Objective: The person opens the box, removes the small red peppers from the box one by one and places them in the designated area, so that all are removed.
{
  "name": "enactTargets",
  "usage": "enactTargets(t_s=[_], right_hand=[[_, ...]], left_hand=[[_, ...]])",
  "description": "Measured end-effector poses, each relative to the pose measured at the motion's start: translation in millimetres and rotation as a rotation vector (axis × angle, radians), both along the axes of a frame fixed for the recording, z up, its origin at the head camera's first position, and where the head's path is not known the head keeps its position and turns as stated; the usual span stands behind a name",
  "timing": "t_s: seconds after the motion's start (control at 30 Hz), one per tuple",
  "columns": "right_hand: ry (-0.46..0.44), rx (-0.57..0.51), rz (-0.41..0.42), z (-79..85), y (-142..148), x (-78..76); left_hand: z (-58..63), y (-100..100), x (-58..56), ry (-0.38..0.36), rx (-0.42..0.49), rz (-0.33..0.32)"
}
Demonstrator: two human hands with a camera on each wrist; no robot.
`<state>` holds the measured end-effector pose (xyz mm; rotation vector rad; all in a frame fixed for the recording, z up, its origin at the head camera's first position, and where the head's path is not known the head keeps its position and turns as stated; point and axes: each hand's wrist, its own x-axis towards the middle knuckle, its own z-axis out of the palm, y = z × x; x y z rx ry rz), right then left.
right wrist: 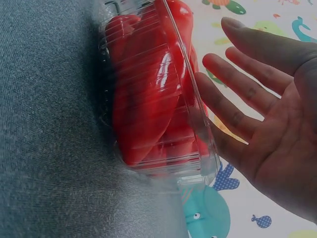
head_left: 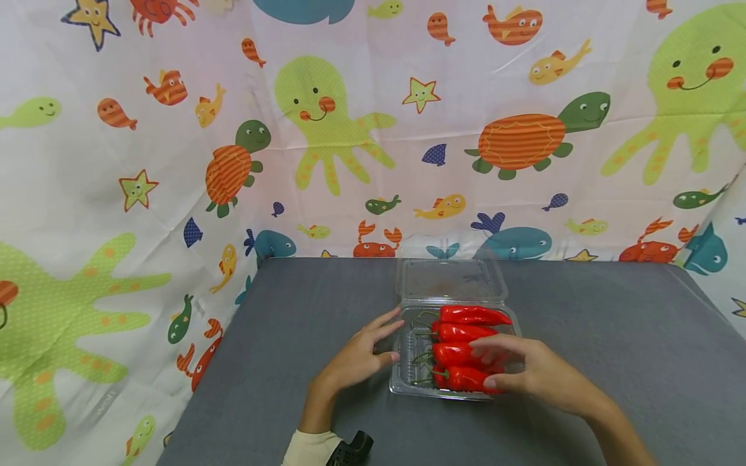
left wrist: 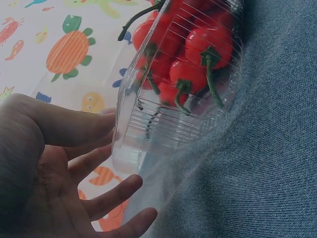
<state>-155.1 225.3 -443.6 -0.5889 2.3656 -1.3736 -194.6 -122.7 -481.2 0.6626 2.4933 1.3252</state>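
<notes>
A clear plastic clamshell box (head_left: 408, 388) stands on the table with its lid (head_left: 451, 281) folded open toward the back. Several red peppers (head_left: 466, 333) with green stems lie in it, stems to the left. My left hand (head_left: 364, 353) is at the box's left side, fingers spread; in the left wrist view the thumb is right at the plastic wall. Over the right end of the peppers is my right hand (head_left: 530, 372), its fingers loosely bent and apart. The right wrist view shows its fingers (right wrist: 233, 116) beside the box wall, with nothing gripped.
A grey cloth-covered table (head_left: 600, 323) extends to both sides of the box. Behind it hangs a white curtain (head_left: 373, 142) printed with sea animals, which also runs along the left side. A black band (head_left: 352, 450) is on the left wrist.
</notes>
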Motion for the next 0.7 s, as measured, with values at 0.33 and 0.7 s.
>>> enactTargets(t_s=[0.33,0.7], right_hand=[[-0.011,0.033,0.021,-6.1,-2.9,-2.0],[-0.002,0.066,0.034,-5.9,-3.0,-2.4]], left_hand=[[-0.3,0.1,-0.4,0.008,0.022,-0.009],[-2.5,0.3,-1.1,-0.002,0.046,-0.012]])
